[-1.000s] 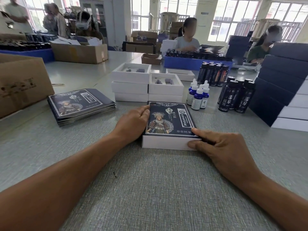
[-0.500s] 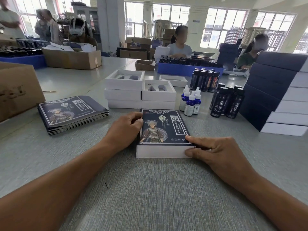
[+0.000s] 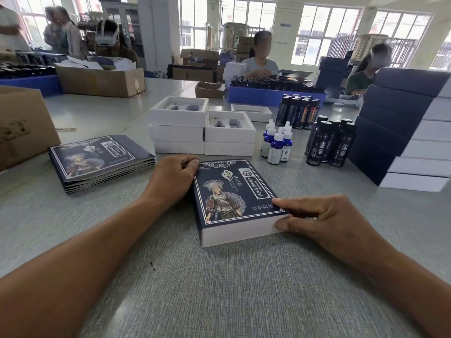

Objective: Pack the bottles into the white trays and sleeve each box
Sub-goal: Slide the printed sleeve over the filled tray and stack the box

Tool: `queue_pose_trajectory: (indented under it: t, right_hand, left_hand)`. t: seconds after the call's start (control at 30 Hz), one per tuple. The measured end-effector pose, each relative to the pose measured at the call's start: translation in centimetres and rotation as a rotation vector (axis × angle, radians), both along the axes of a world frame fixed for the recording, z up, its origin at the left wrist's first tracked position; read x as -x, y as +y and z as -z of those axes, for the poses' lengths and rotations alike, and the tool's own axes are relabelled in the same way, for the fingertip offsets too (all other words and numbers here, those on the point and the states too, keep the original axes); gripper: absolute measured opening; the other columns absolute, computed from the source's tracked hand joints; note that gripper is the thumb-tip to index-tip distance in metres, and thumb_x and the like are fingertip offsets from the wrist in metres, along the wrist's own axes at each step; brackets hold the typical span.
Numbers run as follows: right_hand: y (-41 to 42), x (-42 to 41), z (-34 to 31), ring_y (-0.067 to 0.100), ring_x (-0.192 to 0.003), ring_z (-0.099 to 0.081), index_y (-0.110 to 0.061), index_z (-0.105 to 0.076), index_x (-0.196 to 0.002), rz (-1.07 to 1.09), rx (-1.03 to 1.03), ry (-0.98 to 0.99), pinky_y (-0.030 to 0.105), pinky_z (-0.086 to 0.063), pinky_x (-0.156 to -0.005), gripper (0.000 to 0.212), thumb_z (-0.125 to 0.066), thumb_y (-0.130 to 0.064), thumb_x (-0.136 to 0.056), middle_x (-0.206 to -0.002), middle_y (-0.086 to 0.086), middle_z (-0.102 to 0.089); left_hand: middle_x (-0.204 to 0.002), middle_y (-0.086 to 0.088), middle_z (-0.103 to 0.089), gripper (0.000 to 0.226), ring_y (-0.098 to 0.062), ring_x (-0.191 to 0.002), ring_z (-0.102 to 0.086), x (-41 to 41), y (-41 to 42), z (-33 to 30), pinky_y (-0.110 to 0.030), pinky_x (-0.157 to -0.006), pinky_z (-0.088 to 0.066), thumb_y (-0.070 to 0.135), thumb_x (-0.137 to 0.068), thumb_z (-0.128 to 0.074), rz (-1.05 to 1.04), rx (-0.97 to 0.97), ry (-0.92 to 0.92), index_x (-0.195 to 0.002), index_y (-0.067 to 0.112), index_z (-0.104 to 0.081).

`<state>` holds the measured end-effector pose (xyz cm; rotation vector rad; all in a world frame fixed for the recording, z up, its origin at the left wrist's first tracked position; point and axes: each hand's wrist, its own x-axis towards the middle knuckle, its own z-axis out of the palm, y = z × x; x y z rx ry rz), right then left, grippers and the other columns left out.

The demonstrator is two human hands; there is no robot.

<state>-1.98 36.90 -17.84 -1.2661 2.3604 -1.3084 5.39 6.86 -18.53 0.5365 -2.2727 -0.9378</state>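
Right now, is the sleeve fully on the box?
Nearly: the dark sleeve covers the top, with the white box end showing; both hands grip it.

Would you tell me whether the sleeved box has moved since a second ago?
Yes: against the white tray stack, the sleeved box has turned slightly anticlockwise, its near right corner swinging away from the person.

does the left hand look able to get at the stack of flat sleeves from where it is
Probably yes. The stack of flat sleeves lies on the table just left of the left hand, with only bare tabletop between them. But that hand now grips the sleeved box, so it must let go first.
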Motion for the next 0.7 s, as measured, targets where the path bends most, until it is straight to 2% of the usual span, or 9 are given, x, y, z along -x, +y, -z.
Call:
queue_pose_trajectory:
  t: [0.13, 0.3, 0.5, 0.7]
  right_hand:
    - [-0.03, -0.04, 0.13, -0.008, -0.096, -0.067, -0.047, -0.071, -0.11, 0.006, 0.004, -0.01, 0.003, -0.047, -0.079, 0.042, -0.082, -0.037, -0.071, -0.105, -0.028, -0.071]
    - [-0.04, 0.17, 0.1, -0.005, -0.097, -0.067, -0.044, -0.072, -0.112, 0.008, -0.001, -0.034, 0.006, -0.047, -0.083, 0.042, -0.083, -0.034, -0.072, -0.106, -0.024, -0.072]
    - [-0.02, 0.3, -0.07, -0.008, -0.099, -0.066, -0.044, -0.072, -0.111, -0.003, -0.004, -0.042, 0.003, -0.046, -0.081, 0.042, -0.082, -0.033, -0.072, -0.107, -0.027, -0.071]
    - [0.31, 0.5, -0.2, -0.008, -0.101, -0.065, -0.047, -0.069, -0.115, 0.014, -0.031, -0.009, 0.005, -0.048, -0.083, 0.042, -0.078, -0.035, -0.075, -0.108, -0.031, -0.069]
  left_hand:
    - [-0.112, -0.004, -0.072, 0.031, -0.016, -0.096, -0.064, 0.02, 0.33, 0.06, -0.027, -0.086, -0.048, 0.025, -0.102, -0.052, 0.0, 0.029, -0.009, -0.123, 0.009, -0.069]
    - [-0.117, -0.006, -0.07, 0.031, -0.016, -0.101, -0.062, -0.01, 0.36, 0.11, -0.031, -0.094, -0.049, 0.022, -0.101, -0.053, -0.014, 0.028, 0.02, -0.126, 0.009, -0.066]
    - [-0.11, 0.001, -0.069, 0.027, -0.011, -0.097, -0.06, 0.05, 0.1, 0.34, -0.023, -0.085, -0.044, 0.021, -0.1, -0.055, -0.031, 0.023, 0.034, -0.121, 0.012, -0.069]
    - [-0.11, 0.0, -0.072, 0.024, -0.011, -0.093, -0.061, -0.08, 0.26, 0.61, -0.023, -0.081, -0.043, 0.021, -0.099, -0.056, -0.069, 0.067, 0.053, -0.116, 0.016, -0.072]
